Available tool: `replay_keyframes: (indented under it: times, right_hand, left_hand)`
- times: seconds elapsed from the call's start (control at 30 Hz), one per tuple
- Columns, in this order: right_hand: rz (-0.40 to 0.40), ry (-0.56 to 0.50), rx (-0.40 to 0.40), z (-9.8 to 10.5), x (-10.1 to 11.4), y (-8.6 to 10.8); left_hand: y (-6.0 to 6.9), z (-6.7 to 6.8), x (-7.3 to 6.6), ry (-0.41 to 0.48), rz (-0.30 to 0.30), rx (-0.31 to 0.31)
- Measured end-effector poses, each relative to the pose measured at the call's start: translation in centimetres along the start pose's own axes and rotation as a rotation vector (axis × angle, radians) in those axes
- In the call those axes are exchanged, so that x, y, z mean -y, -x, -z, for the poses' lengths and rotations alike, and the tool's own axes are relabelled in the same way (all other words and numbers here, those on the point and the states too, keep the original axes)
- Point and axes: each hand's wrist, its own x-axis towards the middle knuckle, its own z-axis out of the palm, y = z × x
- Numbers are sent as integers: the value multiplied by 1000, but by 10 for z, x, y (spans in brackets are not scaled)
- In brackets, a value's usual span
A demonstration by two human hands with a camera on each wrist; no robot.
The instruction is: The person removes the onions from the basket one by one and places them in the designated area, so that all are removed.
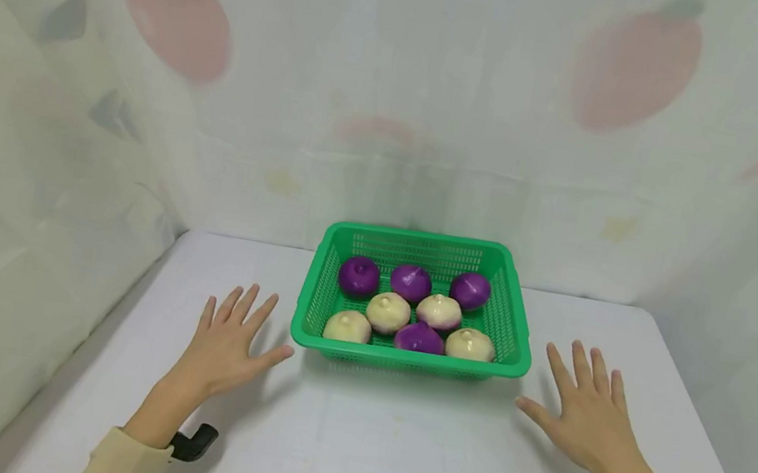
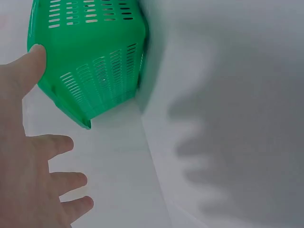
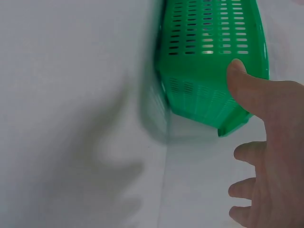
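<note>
A green plastic basket (image 1: 403, 356) with slotted walls stands mid-table, holding several round vegetables, some purple (image 1: 410, 283), some cream-white (image 1: 387, 313). To its left my left hand (image 1: 222, 357) hovers with fingers spread, apart from the basket and holding nothing. On the other side, my right hand (image 1: 586, 421) is spread in the same way, also empty. Each wrist view shows a side of the basket, the left view (image 2: 90, 52) beyond my left hand (image 2: 28, 147) and the right view (image 3: 204, 66) beyond my right hand (image 3: 278, 147).
The table (image 1: 386, 458) has a white cover. Pale curtains (image 1: 409, 64) printed with faded red fruit shapes hang behind it and along both sides. Black straps with curved mounts (image 1: 194, 442) are on both wrists. Both hands cast shadows on the white surface.
</note>
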Motion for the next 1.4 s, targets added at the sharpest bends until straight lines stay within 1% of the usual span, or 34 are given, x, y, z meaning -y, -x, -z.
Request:
replay_keyframes:
  times: [0.17,0.37,0.5,0.57,0.63,0.77,0.83,0.93,1.0,1.07,1.27,1.4]
  right_hand:
    - [4,16,-1,7,3,-3]
    - [9,-12,-6,21,10,-9]
    - [18,-30,-7,26,14,-12]
    - [22,-36,-12,29,17,-14]
    - [26,-45,-16,32,19,-15]
    - [32,-53,-13,36,25,-18]
    - [37,-61,-6,38,28,-18]
    - [50,-69,-3,40,33,-20]
    - [68,-69,-6,41,36,-21]
    - [84,-70,-6,42,38,-23]
    - [101,-76,-1,46,41,-25]
    - [109,-84,5,49,45,-30]
  left_hand:
    - [-2,6,-5,34,-15,-25]
    - [-14,9,-18,110,-63,-71]
    - [-21,6,-25,154,-65,-81]
    - [-25,6,-29,202,-48,-78]
    - [-27,7,-32,262,-19,-70]
    - [-32,7,-36,390,48,-32]
    - [-33,4,-37,453,56,-8]
    - [-36,-1,-37,558,45,25]
    - [-37,-5,-37,613,44,47]
    - [-38,-8,-37,652,55,71]
    - [-43,-12,-34,713,96,119]
    - [-47,-15,-29,792,95,152]
